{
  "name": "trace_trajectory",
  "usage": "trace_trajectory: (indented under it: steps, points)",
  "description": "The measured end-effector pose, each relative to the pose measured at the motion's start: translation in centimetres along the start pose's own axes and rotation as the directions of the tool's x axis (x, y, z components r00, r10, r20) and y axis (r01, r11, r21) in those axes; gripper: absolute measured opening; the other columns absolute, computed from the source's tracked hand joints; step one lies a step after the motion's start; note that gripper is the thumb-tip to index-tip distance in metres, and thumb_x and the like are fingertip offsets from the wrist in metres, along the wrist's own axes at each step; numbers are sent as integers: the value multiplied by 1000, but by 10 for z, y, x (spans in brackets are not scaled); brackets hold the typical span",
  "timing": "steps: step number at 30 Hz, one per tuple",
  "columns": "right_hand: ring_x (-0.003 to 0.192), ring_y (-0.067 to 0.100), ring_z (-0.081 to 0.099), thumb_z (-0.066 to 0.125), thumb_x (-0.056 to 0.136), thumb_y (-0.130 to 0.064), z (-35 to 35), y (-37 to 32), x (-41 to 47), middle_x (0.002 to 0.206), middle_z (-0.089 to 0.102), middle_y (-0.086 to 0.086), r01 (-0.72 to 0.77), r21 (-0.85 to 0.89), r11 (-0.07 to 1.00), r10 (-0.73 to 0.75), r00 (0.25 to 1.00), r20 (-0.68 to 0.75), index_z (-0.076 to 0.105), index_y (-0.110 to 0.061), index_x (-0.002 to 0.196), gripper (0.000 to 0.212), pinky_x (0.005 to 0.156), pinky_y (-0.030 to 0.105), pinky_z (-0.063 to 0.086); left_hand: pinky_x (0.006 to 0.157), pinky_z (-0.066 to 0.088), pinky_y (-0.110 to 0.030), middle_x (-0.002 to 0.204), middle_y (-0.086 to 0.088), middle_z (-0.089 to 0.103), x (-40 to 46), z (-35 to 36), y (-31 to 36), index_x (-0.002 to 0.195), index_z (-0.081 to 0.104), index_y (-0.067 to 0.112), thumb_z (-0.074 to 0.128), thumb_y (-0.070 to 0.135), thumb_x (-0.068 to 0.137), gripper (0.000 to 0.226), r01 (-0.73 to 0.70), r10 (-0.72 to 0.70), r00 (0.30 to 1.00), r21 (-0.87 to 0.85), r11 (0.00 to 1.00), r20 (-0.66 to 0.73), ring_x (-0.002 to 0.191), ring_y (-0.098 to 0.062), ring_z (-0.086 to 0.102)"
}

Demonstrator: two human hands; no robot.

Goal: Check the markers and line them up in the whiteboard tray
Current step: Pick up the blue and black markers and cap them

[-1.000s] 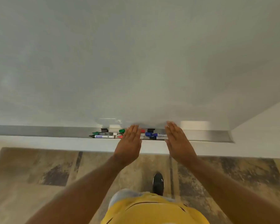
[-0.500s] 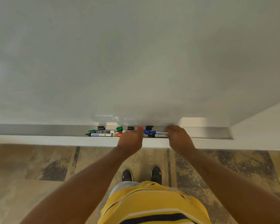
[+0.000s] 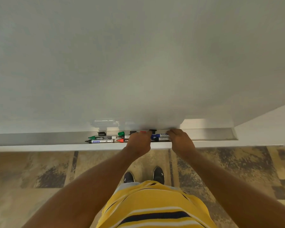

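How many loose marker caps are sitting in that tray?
5 visible: black cap at the left, green cap, another black, red and black, in a row along the tray's back edge. The hands may hide others.

A big blank whiteboard (image 3: 138, 55) fills the whole upper view, its surface greyish-white, with a faint glossy reflection low down near its bottom edge. To the right, a plain white wall (image 3: 266, 129) angles away beside it. Down below, the floor (image 3: 39, 175) shows mottled tan and brown tiles with dark, worn patches and thin dark seams. Two dark shoes (image 3: 158, 174) stand side by side on it, toes toward the board. Nearest of all, a yellow shirt (image 3: 155, 206) with white and navy stripes bulges into the bottom of the view.
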State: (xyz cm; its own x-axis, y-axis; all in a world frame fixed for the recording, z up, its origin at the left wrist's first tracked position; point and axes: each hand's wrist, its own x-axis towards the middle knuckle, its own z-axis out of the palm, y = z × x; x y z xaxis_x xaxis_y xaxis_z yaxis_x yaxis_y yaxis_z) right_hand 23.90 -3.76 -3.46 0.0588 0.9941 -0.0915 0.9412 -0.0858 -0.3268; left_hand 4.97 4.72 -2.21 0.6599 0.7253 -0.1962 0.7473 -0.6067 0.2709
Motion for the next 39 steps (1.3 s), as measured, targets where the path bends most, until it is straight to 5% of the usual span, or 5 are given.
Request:
trace_trajectory:
  steps: [18,26,32,36,39]
  points:
    - [94,31,57,68,76,-1,3,0,1,107,62,14,-58,45,997,60,998,-31,59,-9,107,34,82,43,53,64,41,-19,95,0,64,-16,-16,-9,98,59,21,65,29,87,14,22,-78,975,-260,965,-207,72,-12,55]
    - [96,30,53,64,75,7,2,1,-1,109,59,14,-35,22,999,36,998,-46,63,-7,102,30,82,37,50,66,46,-4,90,9,66,-37,-32,-7,103,64,27,63,14,91,17,148,-334,935,-720,678,-122,81,-2,61]
    - [83,23,60,61,88,-10,-34,-18,-7,100,68,9,-4,132,991,29,982,-189,63,-13,110,22,74,30,50,70,55,-21,92,4,74,-54,-51,-3,100,66,33,59,12,94,23,134,-414,909,-902,411,-54,78,-10,70]
    - [73,2,52,55,92,-31,-84,-35,-23,90,57,-12,123,346,930,-32,966,-257,59,-29,123,30,65,6,36,63,53,-16,88,4,74,-61,-69,4,103,69,26,57,10,95,21,57,-406,909,-940,336,-91,72,-7,69]
    - [77,4,54,59,91,-27,-105,-45,-31,91,58,-11,177,377,909,-77,961,-266,61,-28,122,32,66,7,37,68,56,-20,87,2,74,-64,-78,7,105,69,20,55,10,96,19,22,-393,912,-942,334,-118,73,-11,69]
